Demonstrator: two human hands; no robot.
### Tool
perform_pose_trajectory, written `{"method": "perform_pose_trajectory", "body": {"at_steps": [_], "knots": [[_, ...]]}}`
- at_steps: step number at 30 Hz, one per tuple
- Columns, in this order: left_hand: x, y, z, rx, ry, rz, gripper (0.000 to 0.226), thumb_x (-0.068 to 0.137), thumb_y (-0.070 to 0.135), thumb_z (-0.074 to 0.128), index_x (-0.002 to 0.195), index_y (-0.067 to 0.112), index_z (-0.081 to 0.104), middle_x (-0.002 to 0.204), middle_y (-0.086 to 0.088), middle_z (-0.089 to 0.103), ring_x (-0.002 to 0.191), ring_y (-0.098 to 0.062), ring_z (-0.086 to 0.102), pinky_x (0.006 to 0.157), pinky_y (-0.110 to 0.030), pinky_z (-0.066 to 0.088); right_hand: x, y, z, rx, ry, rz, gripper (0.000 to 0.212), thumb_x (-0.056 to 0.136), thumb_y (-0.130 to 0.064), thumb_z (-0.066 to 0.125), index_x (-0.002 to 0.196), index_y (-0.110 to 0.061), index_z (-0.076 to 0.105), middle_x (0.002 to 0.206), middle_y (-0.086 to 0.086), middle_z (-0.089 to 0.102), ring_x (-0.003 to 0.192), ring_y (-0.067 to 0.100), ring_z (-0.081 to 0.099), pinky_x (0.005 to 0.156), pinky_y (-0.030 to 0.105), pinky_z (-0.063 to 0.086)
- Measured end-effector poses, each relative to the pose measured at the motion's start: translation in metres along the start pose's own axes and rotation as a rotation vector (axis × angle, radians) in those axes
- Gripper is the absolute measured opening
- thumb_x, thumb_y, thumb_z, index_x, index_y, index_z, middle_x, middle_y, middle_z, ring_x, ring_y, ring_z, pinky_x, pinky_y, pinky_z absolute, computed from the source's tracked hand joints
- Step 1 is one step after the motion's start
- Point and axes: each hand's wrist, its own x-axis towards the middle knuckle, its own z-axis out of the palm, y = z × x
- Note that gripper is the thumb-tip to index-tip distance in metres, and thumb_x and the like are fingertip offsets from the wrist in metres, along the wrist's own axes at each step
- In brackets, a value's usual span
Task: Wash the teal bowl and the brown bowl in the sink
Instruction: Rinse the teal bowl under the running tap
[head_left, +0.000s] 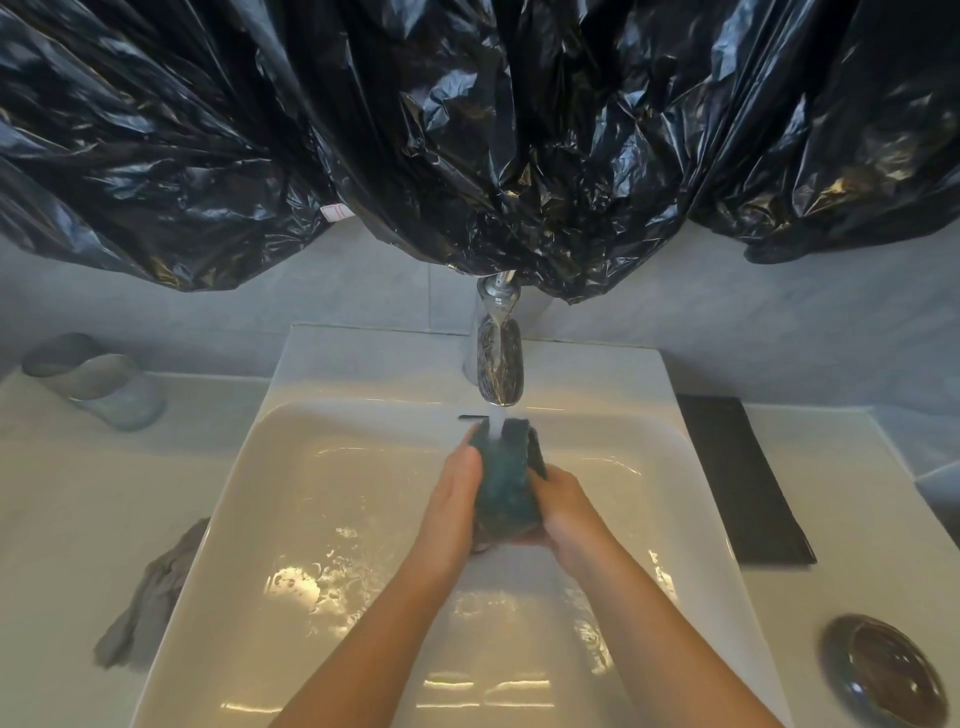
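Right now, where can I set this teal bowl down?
Left counter, between the glass tumbler and the grey cloth, is barest. Smaller patch right, between the black mat and the brown bowl. Crowded under the faucet: left hand and right hand hold the teal bowl.

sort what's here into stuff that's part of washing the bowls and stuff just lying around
In the job: teal bowl, held by left hand and right hand under the running faucet; sink; brown bowl on the counter.

Lying about: grey cloth, glass tumbler, black mat, black plastic sheeting.
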Motion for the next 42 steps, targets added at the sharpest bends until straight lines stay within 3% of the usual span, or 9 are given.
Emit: {"method": "perform_pose_trajectory", "body": {"at_steps": [4,8,14,20,26,30,34,37,42], "knots": [[0.007,0.009,0.014,-0.142,0.066,-0.109,0.042,0.092,0.061,0.039,0.13,0.045,0.048,0.125,0.005,0.059,0.107,-0.014,0.062,0.096,-0.04,0.049,0.0,0.001,0.005,-0.083,-0.103,0.142,0.024,0.099,-0.018,0.05,0.109,-0.004,0.067,0.083,0.013,0.077,0.067,0.029,0.075,0.056,0.032,0.057],[0.016,0.023,0.018,-0.446,0.218,-0.373,0.051,0.089,0.053,0.047,0.06,0.021,0.075,0.08,-0.007,0.069,0.076,-0.027,0.064,0.083,-0.039,0.048,-0.004,0.001,0.013,0.154,-0.139,0.026,0.028,0.103,-0.023,0.041,0.127,-0.018,0.053,0.113,0.009,0.068,0.097,0.029,0.069,0.061,0.032,0.059],[0.026,0.02,0.0,-0.588,0.183,-0.687,0.066,0.083,0.069,0.043,0.114,0.014,0.062,0.117,-0.018,0.063,0.107,-0.037,0.059,0.084,-0.049,0.051,-0.015,0.009,0.008,0.052,-0.204,-0.393,0.046,0.097,-0.038,0.047,0.142,-0.028,0.047,0.144,-0.004,0.05,0.13,0.01,0.05,0.09,0.014,0.05],[0.03,0.008,-0.011,-0.379,0.123,-0.582,0.078,0.074,0.076,0.049,0.113,0.01,0.063,0.119,-0.02,0.064,0.109,-0.036,0.061,0.099,-0.055,0.044,-0.021,0.007,0.007,-0.088,-0.133,-0.586,0.019,0.097,-0.029,0.052,0.084,-0.021,0.062,0.077,-0.006,0.061,0.07,0.003,0.057,0.064,0.017,0.047],[0.017,-0.001,-0.017,0.019,0.129,-0.148,0.046,0.093,0.054,0.047,0.131,0.028,0.041,0.112,-0.001,0.063,0.104,-0.017,0.062,0.092,-0.053,0.052,-0.01,-0.019,0.021,0.037,0.012,-0.354,0.036,0.106,-0.03,0.038,0.085,-0.023,0.067,0.083,-0.002,0.071,0.078,0.013,0.067,0.066,0.022,0.049],[0.019,-0.001,-0.033,-0.086,0.068,-0.222,0.052,0.089,0.06,0.047,0.121,0.021,0.06,0.118,-0.004,0.068,0.112,-0.022,0.063,0.098,-0.047,0.049,0.001,-0.029,0.02,0.154,0.008,-0.025,0.04,0.104,-0.038,0.039,0.087,-0.015,0.066,0.09,0.009,0.07,0.086,0.028,0.065,0.079,0.033,0.051],[0.024,0.015,-0.03,-0.1,0.107,-0.376,0.052,0.097,0.053,0.037,0.1,0.015,0.072,0.102,-0.008,0.075,0.094,-0.024,0.07,0.081,-0.036,0.054,0.004,-0.019,0.014,0.489,-0.043,0.217,0.032,0.102,-0.028,0.048,0.104,-0.003,0.069,0.095,0.018,0.075,0.099,0.036,0.068,0.091,0.047,0.055],[0.028,0.018,-0.024,-0.314,0.098,-0.481,0.051,0.099,0.048,0.037,0.096,0.011,0.072,0.102,-0.014,0.074,0.084,-0.026,0.073,0.078,-0.039,0.054,0.0,-0.011,0.013,0.558,-0.097,0.164,0.036,0.103,-0.032,0.044,0.098,-0.008,0.071,0.085,0.011,0.077,0.091,0.029,0.068,0.075,0.038,0.053],[0.023,0.013,-0.024,-0.484,0.046,-0.468,0.046,0.104,0.034,0.032,0.118,0.0,0.061,0.116,-0.023,0.067,0.11,-0.035,0.063,0.098,-0.048,0.046,0.0,0.002,0.009,0.374,-0.052,0.001,0.032,0.105,-0.027,0.043,0.129,-0.012,0.056,0.118,0.009,0.068,0.107,0.024,0.065,0.076,0.033,0.053]]}}
